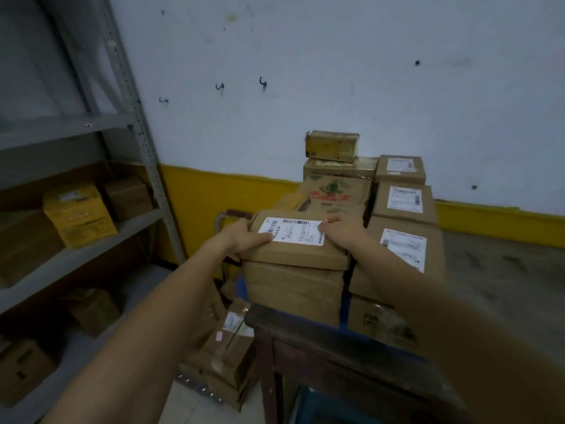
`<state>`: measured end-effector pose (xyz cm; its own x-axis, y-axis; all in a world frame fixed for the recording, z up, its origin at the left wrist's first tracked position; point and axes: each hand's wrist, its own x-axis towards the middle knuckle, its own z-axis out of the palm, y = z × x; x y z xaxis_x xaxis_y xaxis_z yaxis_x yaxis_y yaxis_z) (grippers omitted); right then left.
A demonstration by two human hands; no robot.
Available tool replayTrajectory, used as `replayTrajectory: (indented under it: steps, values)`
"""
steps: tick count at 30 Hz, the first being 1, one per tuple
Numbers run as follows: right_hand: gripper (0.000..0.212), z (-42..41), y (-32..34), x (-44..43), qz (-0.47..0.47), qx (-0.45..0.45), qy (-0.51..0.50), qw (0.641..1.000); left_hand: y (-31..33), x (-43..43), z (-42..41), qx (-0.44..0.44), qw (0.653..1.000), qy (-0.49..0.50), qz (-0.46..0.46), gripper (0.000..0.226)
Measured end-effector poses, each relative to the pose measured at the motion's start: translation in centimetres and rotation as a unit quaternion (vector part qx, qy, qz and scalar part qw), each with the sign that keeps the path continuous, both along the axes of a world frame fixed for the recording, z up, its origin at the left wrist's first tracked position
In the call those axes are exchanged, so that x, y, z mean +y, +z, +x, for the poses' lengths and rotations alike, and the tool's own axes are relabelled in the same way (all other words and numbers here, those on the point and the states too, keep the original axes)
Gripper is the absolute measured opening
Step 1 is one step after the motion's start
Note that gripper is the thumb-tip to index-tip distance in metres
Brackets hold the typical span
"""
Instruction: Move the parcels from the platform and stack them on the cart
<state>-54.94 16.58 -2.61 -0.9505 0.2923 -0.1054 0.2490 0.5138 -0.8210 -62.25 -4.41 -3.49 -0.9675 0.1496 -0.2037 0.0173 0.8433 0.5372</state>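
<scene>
A flat brown parcel (298,254) with a white shipping label lies on top of a stack of similar parcels (293,289). My left hand (244,237) grips its left end, thumb across the top by the label. My right hand (341,229) holds its right end, fingers curled over the far corner. The stack stands on a blue-topped surface behind a dark bar (330,335). More labelled parcels (403,240) are piled beside it on the right and behind it, against the wall.
Grey metal shelving (91,249) with cartons, one of them yellow (78,214), fills the left. Several parcels (227,347) lie on the floor below the stack's left side. A white wall with a yellow base band (214,194) is close behind. Bare concrete floor (501,270) lies at right.
</scene>
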Motion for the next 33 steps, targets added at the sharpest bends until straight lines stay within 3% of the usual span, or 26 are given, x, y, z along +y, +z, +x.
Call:
replayTrajectory:
  steps: [8, 17, 19, 24, 30, 33]
  values:
    - [0.02, 0.1, 0.4, -0.4, 0.072, -0.015, -0.031, 0.997, 1.1, -0.1, -1.7, -0.107, 0.994, -0.008, -0.004, 0.093]
    - [0.035, 0.5, 0.6, -0.3, 0.105, -0.019, -0.01, 0.994, 2.8, 0.3, -1.8, -0.15, 0.986, -0.015, -0.067, 0.1]
    - [0.038, 0.5, 0.9, 0.0, 0.12, 0.003, -0.024, 0.992, 3.0, 0.7, -2.0, -0.113, 0.991, -0.014, -0.073, 0.095]
    - [0.048, 0.9, 1.7, 3.0, 0.187, 0.083, -0.059, 0.977, 3.7, 3.0, -3.1, 0.094, 0.992, 0.007, -0.086, 0.082]
    - [0.053, 4.0, 1.1, 10.2, 0.229, 0.091, -0.082, 0.966, 4.8, 10.7, -2.1, 0.212, 0.973, -0.028, -0.083, 0.062]
    - [0.057, 6.7, 0.8, 15.4, 0.253, 0.082, -0.116, 0.957, 4.9, 16.4, -0.9, 0.219, 0.971, -0.072, -0.057, 0.058]
